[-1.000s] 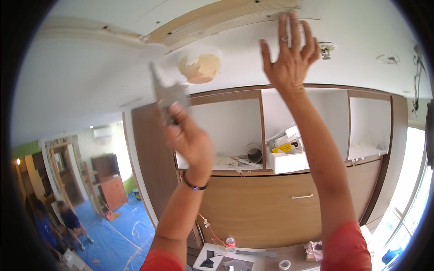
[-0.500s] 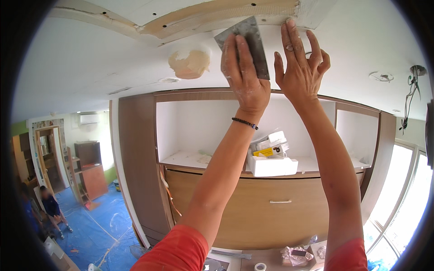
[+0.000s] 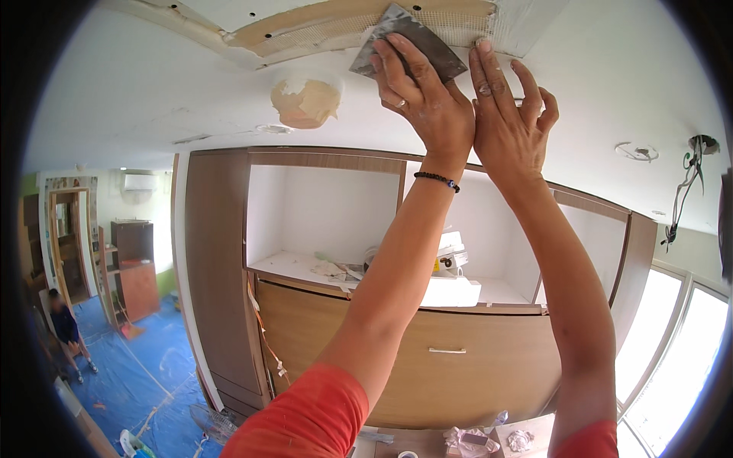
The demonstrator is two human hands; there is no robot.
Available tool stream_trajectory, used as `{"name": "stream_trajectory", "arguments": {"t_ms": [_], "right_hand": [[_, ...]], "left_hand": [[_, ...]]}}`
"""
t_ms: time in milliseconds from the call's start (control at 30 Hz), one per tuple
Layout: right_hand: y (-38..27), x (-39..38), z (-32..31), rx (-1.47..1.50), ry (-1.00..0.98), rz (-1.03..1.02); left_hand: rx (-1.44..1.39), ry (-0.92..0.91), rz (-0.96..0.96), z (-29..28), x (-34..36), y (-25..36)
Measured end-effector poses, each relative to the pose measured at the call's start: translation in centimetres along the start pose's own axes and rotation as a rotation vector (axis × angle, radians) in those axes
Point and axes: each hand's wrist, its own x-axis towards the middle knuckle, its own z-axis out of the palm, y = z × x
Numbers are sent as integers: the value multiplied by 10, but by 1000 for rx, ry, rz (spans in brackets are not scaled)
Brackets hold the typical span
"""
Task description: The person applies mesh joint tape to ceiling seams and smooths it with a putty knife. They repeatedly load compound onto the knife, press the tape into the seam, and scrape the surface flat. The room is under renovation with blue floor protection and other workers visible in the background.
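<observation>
Overhead, my left hand [image 3: 435,114] grips a flat grey metal putty knife [image 3: 434,46], its fingers spread along the blade. The blade lies against the ceiling over a strip of white mesh tape [image 3: 336,32], which runs along a tan, unpainted seam. Close beside it, my right hand [image 3: 508,122] reaches up with its fingers stretched. Its two leading fingertips press at the right end of the tape, and both hands carry white compound smears. To the left, a tan patch [image 3: 309,103] shows in the white ceiling.
A brown wall cabinet [image 3: 217,275] with open white shelves spans ahead, holding white foam packaging [image 3: 450,292]. Loose wires [image 3: 679,198] hang from a ceiling hole at right. A person [image 3: 65,324] stands far left on blue floor sheeting [image 3: 145,366].
My left hand has slid the putty knife up onto the tape and turned the blade, moving right until it is next to my right hand. My right hand stays near the tape's end.
</observation>
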Motion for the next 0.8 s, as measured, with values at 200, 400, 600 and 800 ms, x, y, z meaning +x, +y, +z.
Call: {"name": "stream_trajectory", "arguments": {"t_ms": [200,400,600,800], "right_hand": [[12,-1,-4,1,-34,-59],[17,-2,-9,6,-48,-80],[15,-1,-8,87,-9,-89],[28,-1,5,354,166,-79]], "left_hand": [[98,-165,120,-4,-37,-17],[-128,-56,-13,-40,-36,-12],[-66,22,33,-18,3,-2],[-29,-192,154,-24,-25,1]]}}
